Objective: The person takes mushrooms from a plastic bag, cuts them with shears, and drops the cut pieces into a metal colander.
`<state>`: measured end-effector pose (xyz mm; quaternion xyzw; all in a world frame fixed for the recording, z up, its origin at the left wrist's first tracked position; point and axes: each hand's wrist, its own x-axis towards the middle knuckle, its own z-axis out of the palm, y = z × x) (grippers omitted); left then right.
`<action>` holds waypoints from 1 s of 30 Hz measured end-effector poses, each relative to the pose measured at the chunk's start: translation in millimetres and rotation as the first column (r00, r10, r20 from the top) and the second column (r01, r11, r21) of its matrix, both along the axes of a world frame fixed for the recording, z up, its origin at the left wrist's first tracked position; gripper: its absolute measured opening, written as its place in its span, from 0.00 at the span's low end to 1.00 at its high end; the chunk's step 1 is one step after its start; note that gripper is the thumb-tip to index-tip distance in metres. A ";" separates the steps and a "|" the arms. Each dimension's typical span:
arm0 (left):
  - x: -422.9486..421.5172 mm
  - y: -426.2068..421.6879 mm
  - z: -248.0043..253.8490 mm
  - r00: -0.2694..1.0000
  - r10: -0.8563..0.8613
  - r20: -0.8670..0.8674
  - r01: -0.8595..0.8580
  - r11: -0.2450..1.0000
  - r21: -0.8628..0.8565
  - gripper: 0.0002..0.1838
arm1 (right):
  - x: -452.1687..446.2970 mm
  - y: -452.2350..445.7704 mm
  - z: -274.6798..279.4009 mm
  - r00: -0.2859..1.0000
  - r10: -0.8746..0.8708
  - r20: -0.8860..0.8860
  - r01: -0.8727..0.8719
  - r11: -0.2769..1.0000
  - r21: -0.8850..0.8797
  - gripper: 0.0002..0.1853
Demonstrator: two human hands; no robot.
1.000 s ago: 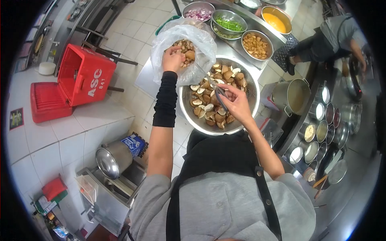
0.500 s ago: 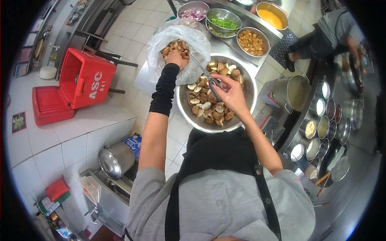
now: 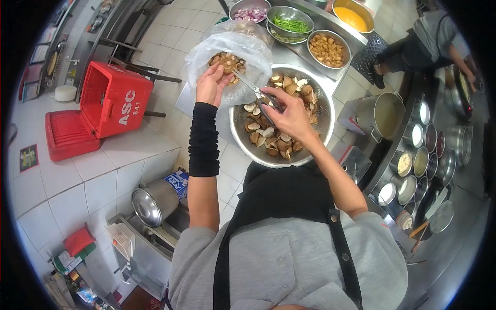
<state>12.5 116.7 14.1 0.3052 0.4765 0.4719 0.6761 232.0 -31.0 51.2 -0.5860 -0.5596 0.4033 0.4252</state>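
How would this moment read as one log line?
left hand: holding mushroom at plastic bag's mouth | right hand: holding scissors, blades toward mushroom | colander: mushroom pieces inside

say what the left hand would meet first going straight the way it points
Most likely the mushrooms in the plastic bag: the left hand points into its open mouth, though depth is hard to judge.

A commercial kitchen is shown: a stockpot (image 3: 366, 114) is flanked by metal containers (image 3: 407, 133) and bowls of chopped food (image 3: 281, 11).
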 end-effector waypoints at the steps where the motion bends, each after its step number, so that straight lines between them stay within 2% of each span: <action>1: -0.9 -2.9 -1.7 0.998 0.027 0.050 -0.028 1.000 0.015 0.20 | -0.9 2.3 4.1 0.999 0.011 0.040 -0.010 0.999 -0.031 0.22; 4: -3.1 -12.1 3.0 0.997 0.046 0.061 -0.045 0.999 -0.009 0.21 | -4.6 7.0 8.9 0.997 0.023 0.079 -0.019 0.999 -0.042 0.23; 7: -2.6 -19.8 3.5 0.996 0.079 -0.051 -0.078 0.997 0.019 0.17 | -7.5 9.8 10.2 0.994 0.031 0.107 -0.024 0.998 -0.062 0.22; 10: -3.3 -23.2 0.8 0.992 0.107 -0.066 -0.105 0.994 0.037 0.17 | -7.8 11.9 12.6 0.975 0.074 0.210 -0.057 0.994 -0.088 0.22; 13: -6.8 -23.8 -3.5 0.978 0.092 -0.186 -0.080 0.994 0.070 0.16 | -10.1 15.9 6.2 0.969 0.045 0.245 -0.046 0.999 -0.002 0.22; 16: -5.4 -24.3 -3.2 0.971 0.103 -0.214 -0.094 0.994 0.050 0.17 | -8.5 26.8 2.9 0.953 0.127 0.277 -0.123 0.992 -0.030 0.23; 22: -14.8 -12.6 -7.6 0.958 0.083 -0.274 -0.089 0.996 -0.009 0.15 | 0.7 51.8 -14.4 0.957 0.221 0.188 -0.211 0.975 -0.071 0.21; 25: -13.6 -11.2 -3.5 0.955 0.112 -0.274 -0.145 0.984 -0.104 0.15 | 2.4 47.4 -9.1 0.972 0.234 -0.008 -0.231 0.954 -0.193 0.21; 28: -16.3 -15.9 -0.3 0.980 0.189 -0.061 -0.192 0.980 -0.056 0.18 | 4.0 34.1 -15.3 0.980 0.115 -0.163 -0.141 0.977 -0.158 0.23; 30: -8.5 -21.2 2.1 0.982 0.180 -0.056 -0.179 0.983 0.029 0.17 | 12.0 17.5 -6.0 0.972 0.117 -0.202 -0.163 0.960 -0.229 0.25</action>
